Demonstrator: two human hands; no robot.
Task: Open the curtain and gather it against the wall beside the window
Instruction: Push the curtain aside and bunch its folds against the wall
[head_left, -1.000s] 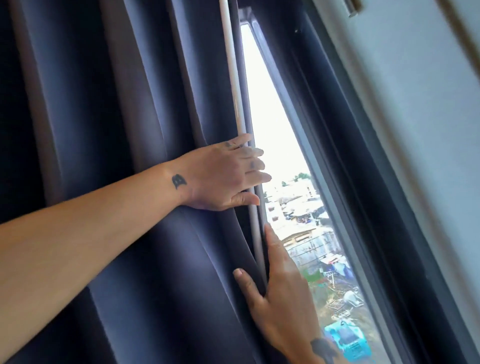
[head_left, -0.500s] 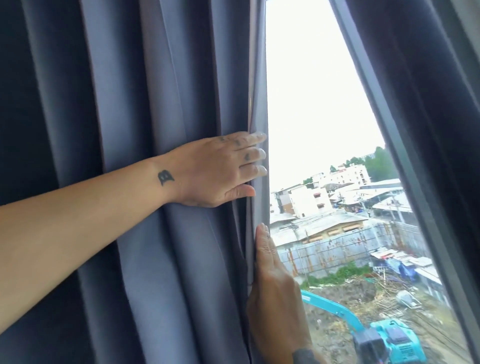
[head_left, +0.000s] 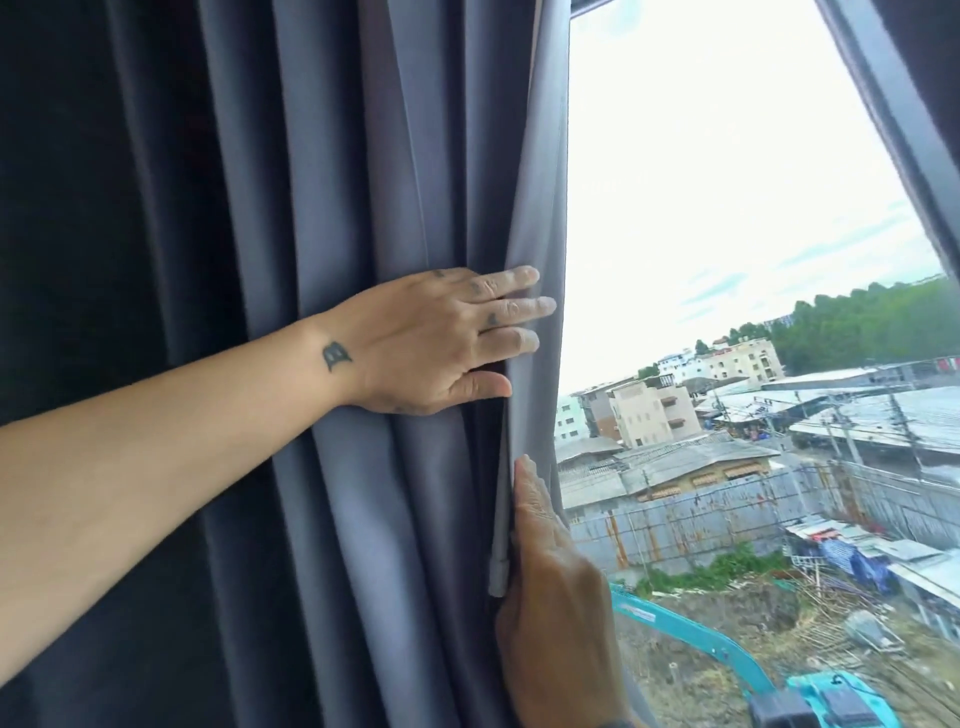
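Observation:
The grey-blue curtain (head_left: 363, 208) hangs in deep folds over the left half of the view. Its free edge stands about mid-frame, beside the bare window glass (head_left: 727, 208). My left hand (head_left: 431, 343) reaches in from the left and lies flat on the outermost fold, fingers stretched out over it and thumb at the fold's side. Lower down, my right hand (head_left: 556, 597) points upward along the curtain's edge, with its fingers tucked in behind the hem and the thumb hidden. A pale wand end (head_left: 497, 577) hangs just left of that hand.
The dark window frame (head_left: 898, 130) slants down the right side. Outside the glass lie rooftops, a building site and a teal excavator (head_left: 810, 696). The far left of the curtain is in deep shadow.
The curtain's edge has shifted left with both hands on it, and far more glass shows. The white wall at the right has left the view.

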